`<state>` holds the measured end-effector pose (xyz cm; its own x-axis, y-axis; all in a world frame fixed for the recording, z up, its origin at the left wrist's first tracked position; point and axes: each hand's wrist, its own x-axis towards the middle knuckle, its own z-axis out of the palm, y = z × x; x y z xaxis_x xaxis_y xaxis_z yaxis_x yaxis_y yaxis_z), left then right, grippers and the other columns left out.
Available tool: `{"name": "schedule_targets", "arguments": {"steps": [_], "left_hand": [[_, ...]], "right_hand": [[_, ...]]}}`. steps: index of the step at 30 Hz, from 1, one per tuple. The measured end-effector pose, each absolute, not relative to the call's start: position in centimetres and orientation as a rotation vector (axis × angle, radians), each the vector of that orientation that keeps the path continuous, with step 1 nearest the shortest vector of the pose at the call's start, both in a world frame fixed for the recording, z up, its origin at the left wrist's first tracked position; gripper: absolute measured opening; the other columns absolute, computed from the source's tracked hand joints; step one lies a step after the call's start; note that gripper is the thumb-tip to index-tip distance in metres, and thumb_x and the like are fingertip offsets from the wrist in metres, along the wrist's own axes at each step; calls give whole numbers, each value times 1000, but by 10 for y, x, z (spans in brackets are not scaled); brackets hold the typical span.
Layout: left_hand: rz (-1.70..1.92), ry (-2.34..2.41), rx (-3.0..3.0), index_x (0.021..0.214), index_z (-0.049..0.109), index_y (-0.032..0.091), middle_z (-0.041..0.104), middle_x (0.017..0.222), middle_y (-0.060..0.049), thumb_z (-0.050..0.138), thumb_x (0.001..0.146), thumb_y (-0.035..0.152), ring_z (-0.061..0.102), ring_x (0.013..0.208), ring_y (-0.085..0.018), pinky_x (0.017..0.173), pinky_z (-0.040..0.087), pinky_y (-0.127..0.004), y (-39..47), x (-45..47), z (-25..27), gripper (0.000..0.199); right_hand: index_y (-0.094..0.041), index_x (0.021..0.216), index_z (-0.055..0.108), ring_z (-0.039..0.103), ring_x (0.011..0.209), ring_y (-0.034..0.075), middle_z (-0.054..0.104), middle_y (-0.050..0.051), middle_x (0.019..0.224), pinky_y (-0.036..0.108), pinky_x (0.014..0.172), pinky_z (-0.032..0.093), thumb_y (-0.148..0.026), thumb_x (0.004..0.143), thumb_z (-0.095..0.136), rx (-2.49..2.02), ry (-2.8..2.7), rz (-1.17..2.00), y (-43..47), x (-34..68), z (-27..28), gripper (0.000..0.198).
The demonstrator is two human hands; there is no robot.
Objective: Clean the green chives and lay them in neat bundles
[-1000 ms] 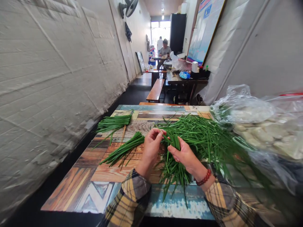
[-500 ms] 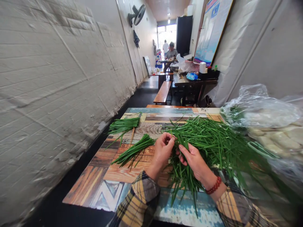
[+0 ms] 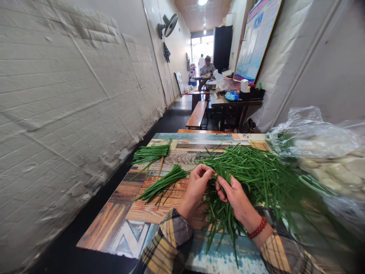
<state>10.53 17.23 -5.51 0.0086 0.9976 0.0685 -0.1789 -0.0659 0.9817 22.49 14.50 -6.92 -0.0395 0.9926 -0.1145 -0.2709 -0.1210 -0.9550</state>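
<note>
My right hand [image 3: 235,196], with a red bead bracelet on its wrist, is closed around a bunch of garlic chives [image 3: 221,224] that hangs down over the table front. Beside it my left hand [image 3: 197,188] pinches with thumb and forefinger at the near end of the bunch; what lies between the fingertips is too small to make out. A large loose pile of garlic chives [image 3: 251,165] spreads behind and to the right of my hands. On the left lie two neat chive bundles, a nearer one [image 3: 164,183] and a farther one [image 3: 151,153], with thin sticks [image 3: 161,165] between them.
Clear plastic bags [image 3: 316,133] with pale contents crowd the table's right side. The patterned wooden table [image 3: 114,213] stands along a white wall [image 3: 57,114]. Beyond it are a bench [image 3: 196,114], another laden table [image 3: 228,102] and a seated person [image 3: 207,67].
The view has tipped slightly upward, so everything sits a little lower in the picture. Both hands keep nearly the same place and grip at the bunch.
</note>
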Motion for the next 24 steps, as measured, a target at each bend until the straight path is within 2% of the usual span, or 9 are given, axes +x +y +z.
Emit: {"name": "schedule_targets", "arguments": {"steps": [5, 12, 18, 24], "left_hand": [[1286, 1037, 1107, 72, 60, 16, 59, 70, 0, 66, 74, 31, 52, 64, -11, 62, 40, -22, 173, 104, -57, 16], [1322, 958, 1063, 71, 58, 16, 58, 66, 1, 68, 73, 33, 51, 61, -10, 61, 40, -21, 177, 103, -59, 20], [1353, 898, 954, 71, 58, 15, 59, 68, 1, 69, 72, 31, 52, 61, -8, 60, 41, -20, 177, 99, -55, 20], [1645, 793, 644, 71, 52, 16, 64, 73, 0, 71, 67, 23, 60, 66, -11, 67, 48, -24, 191, 68, -47, 20]], "right_hand": [[-20, 84, 53, 43, 43, 5, 54, -4, 67, 18, 36, 26, -54, 73, 65, -1050, -946, 1442, 146, 226, -68, 38], [-21, 97, 53, 28, 41, 2, 44, -9, 60, 16, 38, 18, -49, 72, 70, -933, -970, 1541, 146, 230, -64, 41], [-20, 83, 49, 32, 42, 3, 45, -8, 58, 17, 38, 21, -49, 72, 70, -931, -962, 1561, 146, 234, -62, 38], [-19, 75, 47, 32, 42, 2, 44, -8, 58, 18, 39, 21, -47, 72, 71, -867, -896, 1608, 148, 242, -61, 37]]}}
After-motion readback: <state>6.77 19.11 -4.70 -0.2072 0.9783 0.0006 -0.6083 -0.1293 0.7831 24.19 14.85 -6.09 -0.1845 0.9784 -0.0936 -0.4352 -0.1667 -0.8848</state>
